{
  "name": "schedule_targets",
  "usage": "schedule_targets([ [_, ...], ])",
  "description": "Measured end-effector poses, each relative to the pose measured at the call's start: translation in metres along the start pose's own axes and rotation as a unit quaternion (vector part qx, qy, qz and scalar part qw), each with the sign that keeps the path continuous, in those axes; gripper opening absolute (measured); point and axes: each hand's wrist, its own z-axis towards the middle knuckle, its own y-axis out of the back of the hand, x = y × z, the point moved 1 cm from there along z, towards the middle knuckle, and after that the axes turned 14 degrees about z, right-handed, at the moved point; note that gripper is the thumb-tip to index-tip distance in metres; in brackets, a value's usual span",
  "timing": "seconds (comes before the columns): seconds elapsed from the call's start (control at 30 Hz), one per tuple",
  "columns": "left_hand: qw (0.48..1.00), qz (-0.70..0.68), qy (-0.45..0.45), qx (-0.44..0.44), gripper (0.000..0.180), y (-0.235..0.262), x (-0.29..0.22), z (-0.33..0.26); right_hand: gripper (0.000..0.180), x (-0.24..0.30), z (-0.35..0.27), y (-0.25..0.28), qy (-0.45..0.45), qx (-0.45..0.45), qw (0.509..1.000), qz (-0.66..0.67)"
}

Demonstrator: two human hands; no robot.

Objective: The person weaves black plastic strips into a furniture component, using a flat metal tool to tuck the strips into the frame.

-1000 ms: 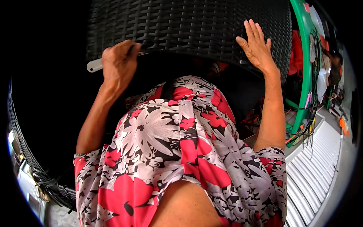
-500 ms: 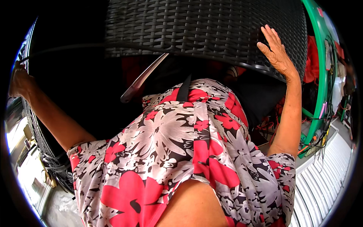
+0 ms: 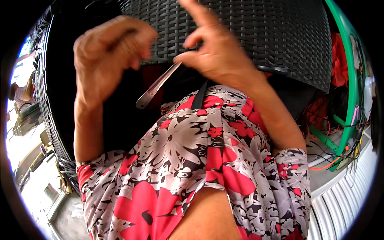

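A dark woven panel of flat plastic strands spreads across the top in front of me, its lower edge above my lap. My left hand is raised at the panel's left side. Its fingers are curled together and blurred by motion; whatever they may pinch does not show. My right hand is over the panel's middle, fingers apart and one stretched upward, with nothing visible in it. Just below its thumb, a flat metal tool with a rounded, holed end slants down from the panel's edge; its upper part is hidden.
A black woven side stands at the left. On the right are a green plastic frame, a red bag-like thing and tangled cables. A glossy dark curved piece sits under the panel's edge.
My left hand has come in from the far left, where a dark strand ran from it to the panel. My right hand has moved left from the panel's right side.
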Motion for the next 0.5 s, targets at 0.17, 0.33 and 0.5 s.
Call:
schedule_targets([
  [0.17,0.969,-0.003,-0.235,0.081,0.012,-0.034,0.003,-0.022,0.020,-0.049,0.005,-0.046,0.088,0.038,0.987,0.126],
  [0.33,0.963,-0.219,0.092,-0.124,0.026,-0.021,0.079,-0.031,0.016,-0.036,-0.037,-0.017,0.117,0.098,0.985,-0.079],
  [0.5,0.864,-0.246,0.410,-0.157,0.041,-0.024,0.147,-0.056,0.007,-0.016,-0.090,0.037,-0.022,-0.078,0.995,-0.054],
])
